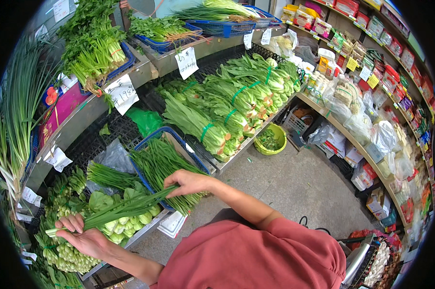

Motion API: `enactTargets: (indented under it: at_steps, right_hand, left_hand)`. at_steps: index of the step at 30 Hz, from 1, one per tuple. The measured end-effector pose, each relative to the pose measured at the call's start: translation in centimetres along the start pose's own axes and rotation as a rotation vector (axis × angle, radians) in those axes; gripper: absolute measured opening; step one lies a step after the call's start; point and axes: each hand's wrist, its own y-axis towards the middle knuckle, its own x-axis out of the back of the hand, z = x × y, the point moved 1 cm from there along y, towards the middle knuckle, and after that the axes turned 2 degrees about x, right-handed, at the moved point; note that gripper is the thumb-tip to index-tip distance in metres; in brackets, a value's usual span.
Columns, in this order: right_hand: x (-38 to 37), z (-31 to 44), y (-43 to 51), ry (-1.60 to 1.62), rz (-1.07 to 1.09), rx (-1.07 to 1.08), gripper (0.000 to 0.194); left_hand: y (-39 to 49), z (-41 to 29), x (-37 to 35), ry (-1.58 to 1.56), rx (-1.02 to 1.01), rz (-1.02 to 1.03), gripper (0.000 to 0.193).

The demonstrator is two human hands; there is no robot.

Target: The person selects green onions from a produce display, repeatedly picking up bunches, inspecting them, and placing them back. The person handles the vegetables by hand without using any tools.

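A bunch of flat green leaves, probably garlic chives (127,212), stretches between my two hands. My left hand (83,234) curls around its pale stem ends at the lower left. Toward the leaf tips, the fingers of my right hand (188,183) pinch the bunch. Directly beneath that hand lies a blue plastic basket (149,138), filled with loose chives (163,159) and lined partly with cardboard. Bok choy (119,228) is heaped under the held bunch. Beside the basket rests another bundle of thin green stalks (110,176) near a grey plastic bag (117,156).
Tied leafy lettuce bundles (213,133) fill the rack to the right. A green plastic bag (145,121) lies behind the basket. On the floor stands a yellow-green bucket (280,139) of leaf scraps. Scallions (18,119) and celery (98,54) occupy the raised ledge; packaged goods line shelves (347,124) at right.
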Motion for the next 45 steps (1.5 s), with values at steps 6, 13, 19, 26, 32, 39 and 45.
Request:
enactTargets:
  at_steps: [6,13,19,26,32,39,45]
  right_hand:
    - [1.7,-2.5,-2.5,0.126,-0.211,-0.034,0.020]
    - [3.2,-4.0,-5.4,0.279,-0.374,-0.228,0.014]
    - [4.5,-5.5,-7.3,0.373,-0.452,-0.232,0.016]
    - [6.1,-7.0,-9.3,0.421,-0.525,-0.232,0.018]
    - [7.4,-7.3,-9.9,0.464,-0.601,-0.310,0.036]
    - [4.7,-12.0,-8.2,0.550,-0.501,-0.316,0.036]
    - [3.2,-12.4,-6.6,0.620,-0.472,-0.270,0.016]
  left_hand:
    - [1.0,-0.3,-0.2,-0.025,-0.015,-0.018,0.025]
    - [0.6,0.3,-1.1,-0.030,-0.037,-0.108,0.024]
    - [-1.0,1.3,-4.3,0.084,-0.055,-0.207,0.026]
    - [-4.9,1.9,-9.3,0.331,-0.180,-0.216,0.025]
    - [-7.8,0.5,-10.4,0.444,-0.408,-0.136,0.027]
    - [-10.8,2.2,-11.1,0.733,-0.479,-0.229,0.026]
    - [-11.4,1.9,-9.1,0.899,-0.402,-0.177,0.024]
